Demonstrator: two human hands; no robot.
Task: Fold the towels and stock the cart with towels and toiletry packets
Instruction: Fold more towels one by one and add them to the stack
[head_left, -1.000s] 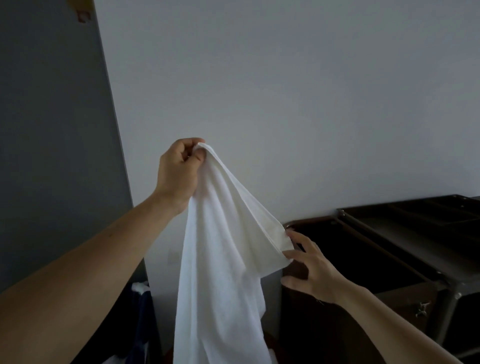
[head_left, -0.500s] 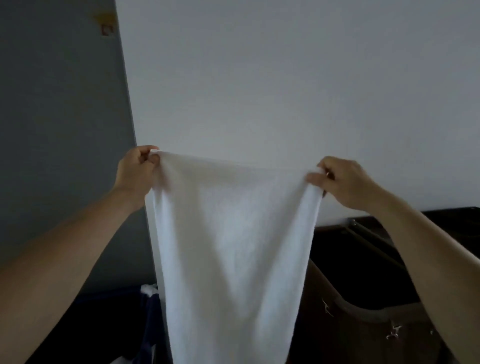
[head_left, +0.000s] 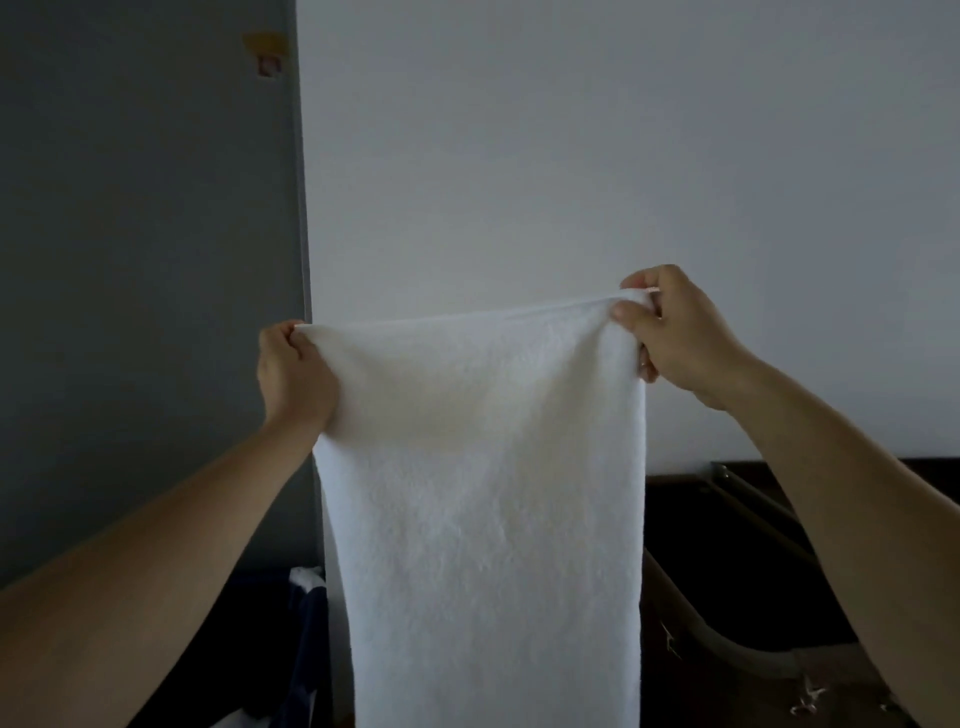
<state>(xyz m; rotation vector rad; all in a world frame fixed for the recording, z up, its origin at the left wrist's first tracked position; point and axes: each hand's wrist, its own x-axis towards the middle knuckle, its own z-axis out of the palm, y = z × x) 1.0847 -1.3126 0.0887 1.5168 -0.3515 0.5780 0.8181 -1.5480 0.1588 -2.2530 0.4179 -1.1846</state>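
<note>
Before the pale wall (head_left: 571, 156), a white towel (head_left: 483, 493) hangs spread flat between two raised hands. The left hand (head_left: 293, 371) pinches the top left corner, its fingers (head_left: 280, 340) curled tight round the hem. The right hand (head_left: 675, 338) pinches the top right corner in the same way, a little higher, so the top edge slopes up to the right. The towel's long axis runs straight down, and its lower end passes out of view at the bottom.

At lower right stands a dark cart (head_left: 753, 512); its inside is too dark to tell what it holds. At lower left, a bit of white cloth (head_left: 307, 578) lies over dark blue fabric (head_left: 306, 649).
</note>
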